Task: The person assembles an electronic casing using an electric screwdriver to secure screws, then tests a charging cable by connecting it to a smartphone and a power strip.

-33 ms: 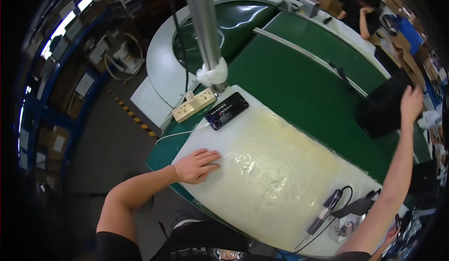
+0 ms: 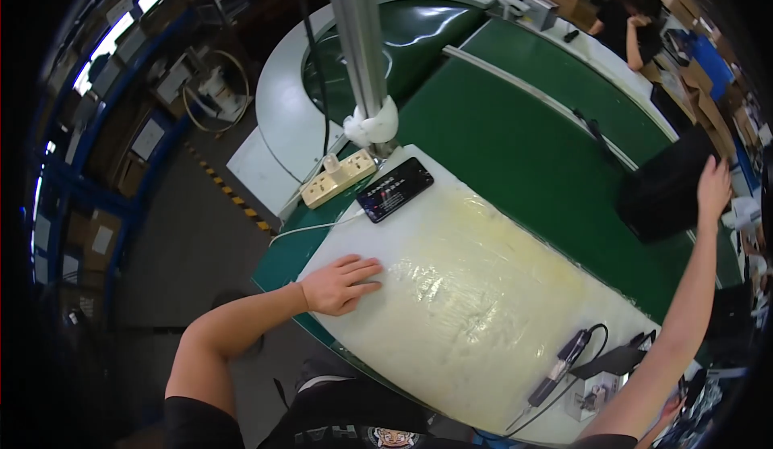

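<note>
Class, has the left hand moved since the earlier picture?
No: the left hand keeps the same place relative to the cream power strip, with no visible shift either way.

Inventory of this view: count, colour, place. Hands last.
Mat: 1, whitish, centre foreground
Phone: 1, black, mat's far left corner
Power strip: 1, cream, beside phone
Pole: 1, silver, behind power strip
Driver: 1, dark, mat's near right
Holder: 1, clear, right of driver
Box: 1, black, right, over belt
Belt: count unclear, green, beyond mat
Co-worker: at least 1, dark top, upper right
Shelving: count unclear, blue, left
Cartons: several, brown, upper right and left
Floor tape: 1, yellow-black, left
Clutter: uncountable, mixed, right rim
Left hand: 1, bare, on mat
Right hand: 1, bare, on box
</note>
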Tool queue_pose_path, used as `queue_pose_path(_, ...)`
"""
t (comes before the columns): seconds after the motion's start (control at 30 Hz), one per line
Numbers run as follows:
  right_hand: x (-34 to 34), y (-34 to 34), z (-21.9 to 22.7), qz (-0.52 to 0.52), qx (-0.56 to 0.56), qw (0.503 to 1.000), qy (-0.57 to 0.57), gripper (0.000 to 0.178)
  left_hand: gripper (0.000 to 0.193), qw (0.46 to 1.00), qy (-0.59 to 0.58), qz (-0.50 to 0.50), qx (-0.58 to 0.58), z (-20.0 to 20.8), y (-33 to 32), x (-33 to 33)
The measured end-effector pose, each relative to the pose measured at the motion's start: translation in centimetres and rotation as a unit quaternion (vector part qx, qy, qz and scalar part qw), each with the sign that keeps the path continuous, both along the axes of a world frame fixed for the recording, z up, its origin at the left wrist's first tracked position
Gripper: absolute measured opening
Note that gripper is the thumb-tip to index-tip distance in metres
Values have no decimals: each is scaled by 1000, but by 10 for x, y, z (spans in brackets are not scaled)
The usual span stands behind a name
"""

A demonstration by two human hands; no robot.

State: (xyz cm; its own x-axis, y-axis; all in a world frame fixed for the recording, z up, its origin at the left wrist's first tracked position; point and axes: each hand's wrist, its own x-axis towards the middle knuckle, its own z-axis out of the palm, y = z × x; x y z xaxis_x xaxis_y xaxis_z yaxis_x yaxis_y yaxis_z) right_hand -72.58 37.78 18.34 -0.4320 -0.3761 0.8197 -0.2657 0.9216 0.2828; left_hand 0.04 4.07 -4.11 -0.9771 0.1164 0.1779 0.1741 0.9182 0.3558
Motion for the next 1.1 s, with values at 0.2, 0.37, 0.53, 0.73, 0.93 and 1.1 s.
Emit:
queue_pose_path(0.2, 36, -4, -41, 21, -8, 1000, 12, 51, 47, 1000, -5, 22, 10, -4, -2, 13)
queue_pose_path(0.37, 62, 51, -5, 57, -122, 973, -186, 51, 47, 1000, -4, 10, 16, -4, -2, 13)
queue_pose_path(0.53, 52, 57, 28, 47, -18, 974, -219, 56, 50, 1000, 9, 8, 5, -8, -3, 14)
queue_pose_path(0.73, 210, -57, -37, 158, 137, 962, -172, 39, 49, 1000, 12, 15, -4, -4, -3, 19)
queue_pose_path(0.93, 355, -65, -114, 265, 474, 825, -156, 24, 47, 999, 48, 6, 20, -11, -5, 12)
queue_pose_path(1.1, 454, -87, -136, 369, 547, 723, -207, 9, 44, 998, 50, 14, 30, -10, -4, 18)
